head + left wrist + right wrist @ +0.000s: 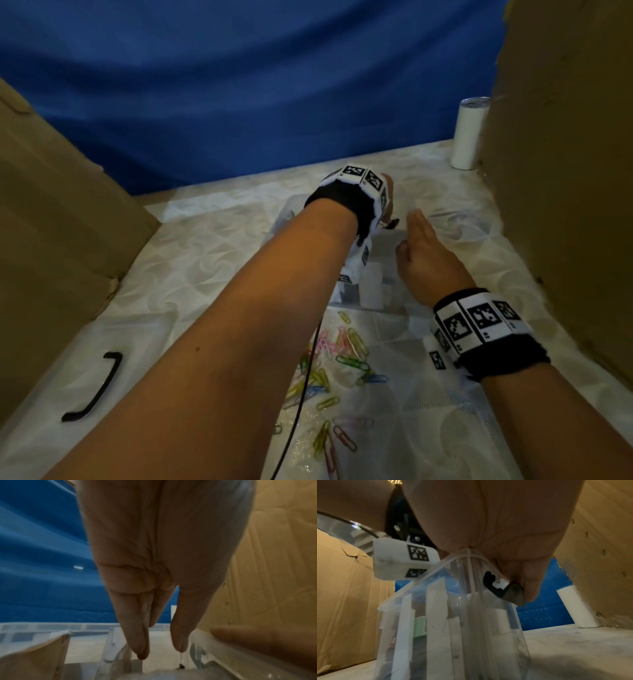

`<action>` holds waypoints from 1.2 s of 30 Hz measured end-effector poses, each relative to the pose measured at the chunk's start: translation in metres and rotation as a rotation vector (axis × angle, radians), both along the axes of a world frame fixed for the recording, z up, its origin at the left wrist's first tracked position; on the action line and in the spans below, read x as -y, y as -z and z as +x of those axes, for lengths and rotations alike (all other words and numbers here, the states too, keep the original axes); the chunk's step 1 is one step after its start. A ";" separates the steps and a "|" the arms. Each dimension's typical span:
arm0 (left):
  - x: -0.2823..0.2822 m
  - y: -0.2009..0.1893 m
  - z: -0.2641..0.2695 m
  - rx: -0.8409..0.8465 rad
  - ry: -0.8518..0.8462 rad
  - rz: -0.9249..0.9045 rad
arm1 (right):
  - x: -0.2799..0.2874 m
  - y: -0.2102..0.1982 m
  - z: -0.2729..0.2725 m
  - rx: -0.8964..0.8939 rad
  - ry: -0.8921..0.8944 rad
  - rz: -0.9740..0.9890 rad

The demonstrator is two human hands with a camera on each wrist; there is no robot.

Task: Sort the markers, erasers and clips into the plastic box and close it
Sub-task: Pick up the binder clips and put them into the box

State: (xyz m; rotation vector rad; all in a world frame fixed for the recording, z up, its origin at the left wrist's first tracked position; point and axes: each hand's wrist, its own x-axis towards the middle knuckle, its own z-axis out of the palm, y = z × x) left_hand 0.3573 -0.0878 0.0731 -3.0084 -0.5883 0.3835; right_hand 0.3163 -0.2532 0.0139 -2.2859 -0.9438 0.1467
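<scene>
The clear plastic box (388,270) stands in the middle of the table with white erasers (371,291) inside. My left hand (385,205) reaches across over its far end. In the left wrist view its fingers (140,639) point straight down at the box rim (109,649) and hold nothing. My right hand (423,250) lies on the box's right side. In the right wrist view its palm rests on the box corner (467,553) and a fingertip (529,592) presses a black latch (494,586). A green eraser (419,627) shows through the wall. Several coloured paper clips (342,359) lie loose in front of the box.
Cardboard walls (51,222) (565,171) close in both sides, with a blue cloth (239,85) behind. A white tumbler (467,133) stands at the back right. A loose black latch handle (96,387) lies at the front left. A thin black cable (301,411) crosses the clips.
</scene>
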 end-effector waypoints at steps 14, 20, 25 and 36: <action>0.036 -0.027 -0.165 0.474 0.042 -0.238 | -0.002 0.000 0.001 0.033 -0.005 -0.134; 0.031 -0.023 -0.278 0.495 0.026 -0.196 | 0.007 -0.027 -0.069 0.400 -0.048 -0.076; 0.017 0.008 -0.357 0.369 -0.108 -0.308 | 0.022 -0.023 -0.170 0.133 -0.613 -0.195; 0.042 0.077 -0.442 -0.131 -0.073 -0.497 | 0.029 0.028 -0.256 0.026 -0.876 -0.685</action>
